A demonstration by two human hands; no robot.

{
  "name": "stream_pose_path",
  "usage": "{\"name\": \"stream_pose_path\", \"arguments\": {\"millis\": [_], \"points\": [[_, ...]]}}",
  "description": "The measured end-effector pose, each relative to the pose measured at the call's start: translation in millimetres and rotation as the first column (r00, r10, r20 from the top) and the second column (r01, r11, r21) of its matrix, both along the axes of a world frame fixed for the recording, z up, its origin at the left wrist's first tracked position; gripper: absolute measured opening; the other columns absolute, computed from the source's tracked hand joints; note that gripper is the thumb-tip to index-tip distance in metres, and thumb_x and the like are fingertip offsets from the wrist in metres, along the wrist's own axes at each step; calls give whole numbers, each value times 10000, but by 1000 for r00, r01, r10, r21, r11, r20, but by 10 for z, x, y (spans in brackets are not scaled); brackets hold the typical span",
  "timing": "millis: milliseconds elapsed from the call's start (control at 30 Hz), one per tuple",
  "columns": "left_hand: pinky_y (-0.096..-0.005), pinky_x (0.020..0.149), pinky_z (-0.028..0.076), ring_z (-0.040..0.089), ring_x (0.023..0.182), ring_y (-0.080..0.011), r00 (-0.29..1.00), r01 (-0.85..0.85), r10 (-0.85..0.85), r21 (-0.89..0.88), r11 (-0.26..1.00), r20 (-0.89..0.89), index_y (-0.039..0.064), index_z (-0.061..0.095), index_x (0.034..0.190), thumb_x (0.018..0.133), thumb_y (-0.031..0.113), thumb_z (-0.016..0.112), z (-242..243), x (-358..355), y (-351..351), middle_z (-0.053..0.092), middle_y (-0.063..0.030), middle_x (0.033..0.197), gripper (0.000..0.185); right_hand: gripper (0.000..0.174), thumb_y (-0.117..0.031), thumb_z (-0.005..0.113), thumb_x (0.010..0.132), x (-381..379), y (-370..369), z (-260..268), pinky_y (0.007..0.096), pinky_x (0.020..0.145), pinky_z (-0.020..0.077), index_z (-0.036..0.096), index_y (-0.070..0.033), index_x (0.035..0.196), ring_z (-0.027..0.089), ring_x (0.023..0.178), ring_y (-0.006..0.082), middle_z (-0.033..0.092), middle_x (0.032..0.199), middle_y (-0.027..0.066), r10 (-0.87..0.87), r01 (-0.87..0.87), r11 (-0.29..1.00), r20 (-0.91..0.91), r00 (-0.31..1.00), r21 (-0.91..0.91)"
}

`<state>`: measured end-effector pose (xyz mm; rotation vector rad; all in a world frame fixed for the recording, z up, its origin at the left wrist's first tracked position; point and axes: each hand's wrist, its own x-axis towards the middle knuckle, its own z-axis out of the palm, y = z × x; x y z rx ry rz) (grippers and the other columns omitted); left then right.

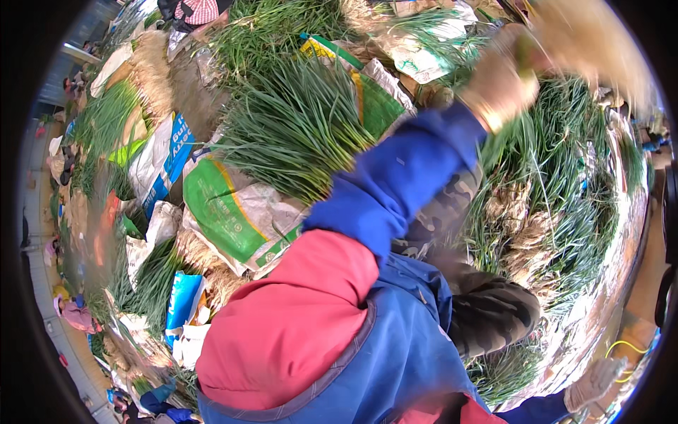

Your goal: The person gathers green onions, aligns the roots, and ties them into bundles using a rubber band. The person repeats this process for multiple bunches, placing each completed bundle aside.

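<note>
My left hand (503, 79), in a pale glove and blurred, is raised at the upper right. It grips a bunch of green onions whose beige roots (598, 47) fan out in a blur. My right hand (593, 386), in a whitish glove, is at the lower right edge beside a yellow cord (627, 347); whether it holds the cord is unclear. Left of my raised arm, a large bunch of green onions (302, 122) lies by a green and white woven sack (228, 206). More bunches of green onions (551, 143) lie below my left hand.
My camouflage-clad knee (503, 312) is at the right. Another onion pile (275, 32) lies at the top, with a blue and white sack (167, 159) at the left. A person in a checked hat (197, 10) is at the top; a person in pink (77, 315) is far left.
</note>
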<state>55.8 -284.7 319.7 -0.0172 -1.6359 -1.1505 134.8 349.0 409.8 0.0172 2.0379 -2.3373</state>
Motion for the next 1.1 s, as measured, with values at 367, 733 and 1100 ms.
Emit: {"name": "stream_pose_path", "arguments": {"millis": [367,733,1100], "points": [[-429,1082,364,520,1212,-329,619,-231,784,-942,245,53,127,552,1308,703,249,758,326,1980,-2395,556,-148,1315,651,192,-203,525,1036,102,-1254,-1144,198,450,221,604,-50,1120,269,524,9,311,646,-88,-210,100,917,252,945,387],[-489,1207,178,262,1467,-296,89,357,818,-785,506,568,195,328,1522,923,157,440,-3778,3916,-1744,270,-57,1603,611,189,-199,551,1012,-243,-1323,-1745,216,523,334,648,-37,1029,385,570,63,450,674,-40,-67,-150,811,345,936,565],[-517,1213,105,81,1505,-424,-81,404,628,-551,730,774,84,169,1562,747,74,646,-3687,3585,-1594,107,-174,1638,945,263,-112,549,979,39,-1223,-1650,261,845,466,654,3,1191,575,975,139,641,1137,77,130,-121,385,76,989,915]]}}
